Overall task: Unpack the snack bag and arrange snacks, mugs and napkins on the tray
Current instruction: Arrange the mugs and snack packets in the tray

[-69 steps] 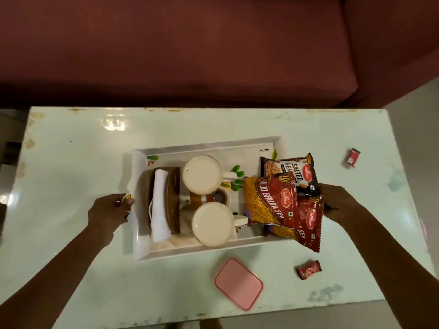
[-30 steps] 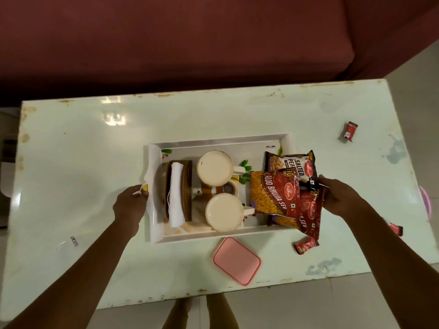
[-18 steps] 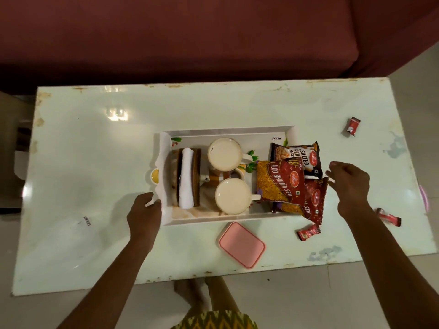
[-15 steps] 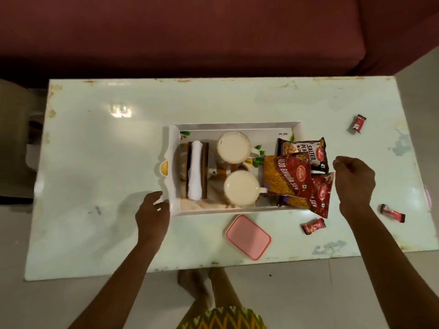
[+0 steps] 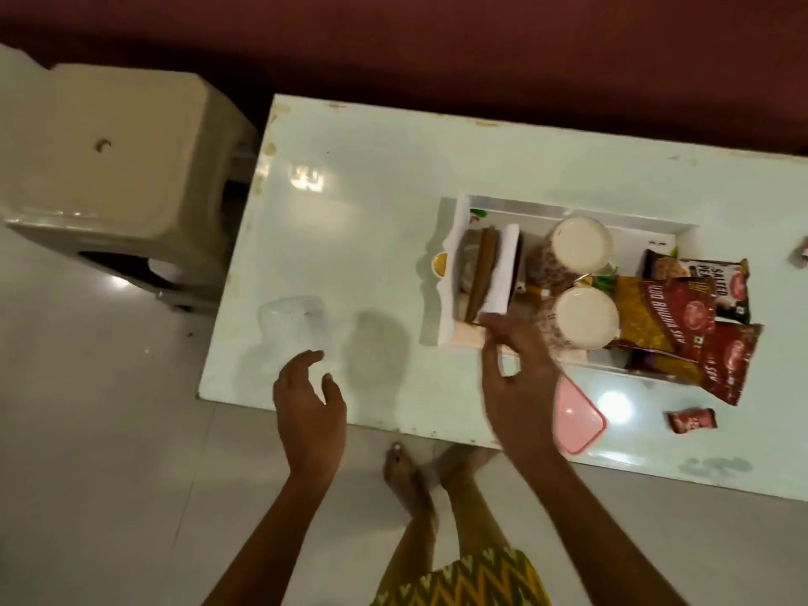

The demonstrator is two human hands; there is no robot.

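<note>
The white tray (image 5: 441,290) sits on the pale table and holds a wooden napkin holder with white napkins (image 5: 498,277), two cream mugs (image 5: 579,249) (image 5: 586,314) and several red and yellow snack packets (image 5: 673,317). A crumpled clear plastic bag (image 5: 297,330) lies on the table's left part. My left hand (image 5: 308,404) hovers open just below that bag. Over the tray's near left corner is my right hand (image 5: 516,378), fingers spread, holding nothing.
A pink lid (image 5: 577,422) lies near the table's front edge beside my right hand. Small red candies (image 5: 691,421) rest on the table at the right. A beige plastic stool (image 5: 109,168) stands left of the table, a maroon sofa (image 5: 437,45) behind it.
Both hands have let go of the tray's ends. My right hand crossed left to the tray's near left corner; my left hand moved left toward the clear bag. The view swung left.
</note>
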